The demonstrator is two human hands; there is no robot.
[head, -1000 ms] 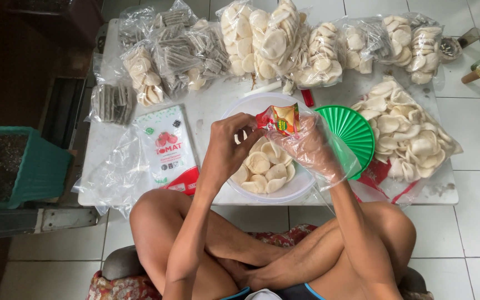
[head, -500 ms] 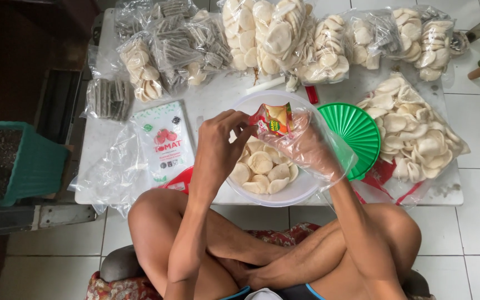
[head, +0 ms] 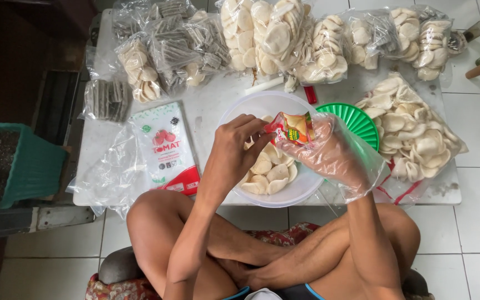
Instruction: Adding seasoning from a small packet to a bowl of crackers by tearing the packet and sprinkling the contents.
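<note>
Pinching the small red-and-orange sachet (head: pixel 293 129) above the white bowl (head: pixel 234 114) of crackers, the bare left hand (head: pixel 234 147) grips its top corner while the plastic-gloved right hand (head: pixel 329 150) clamps its body; light, limp and probably slippery, it is best held at the sealed edges.

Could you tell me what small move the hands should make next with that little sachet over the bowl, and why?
Probably tear the corner open. The left hand pinches the top edge of the small red and orange sachet, while the gloved right hand grips its body. It looks unopened, and it sits directly above the white bowl of pale crackers.
</note>
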